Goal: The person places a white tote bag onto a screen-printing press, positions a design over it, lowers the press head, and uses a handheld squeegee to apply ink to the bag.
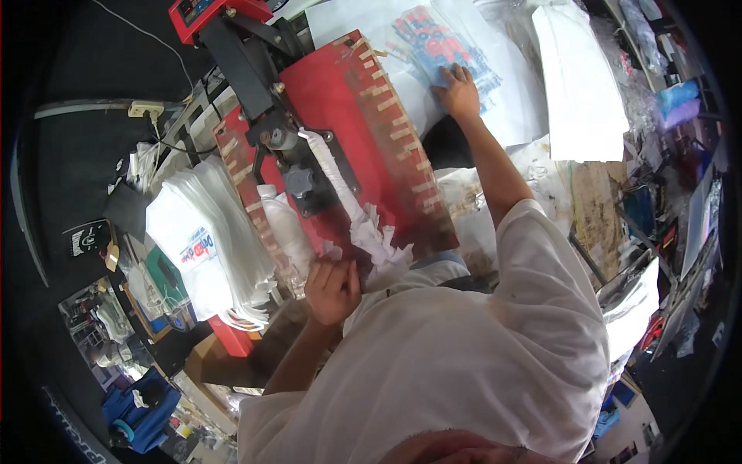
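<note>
A heat press with a red, tape-edged top plate fills the middle of the head view. Its long handle is wrapped in white material, ragged at the lower end. My left hand is closed beside that ragged end; whether anything is in its fingers is hidden. Close by, a clear plastic bottle lies on the plate. Beyond the press to the right, my right hand rests with its fingers apart on printed transfer sheets in red and blue. These sheets lie over larger white sheets.
Left of the press hangs a thick stack of white printed fabric pieces. More white fabric lies at the far right, above a worn table surface. A socket with cables is at the left; a cardboard box stands below the stack.
</note>
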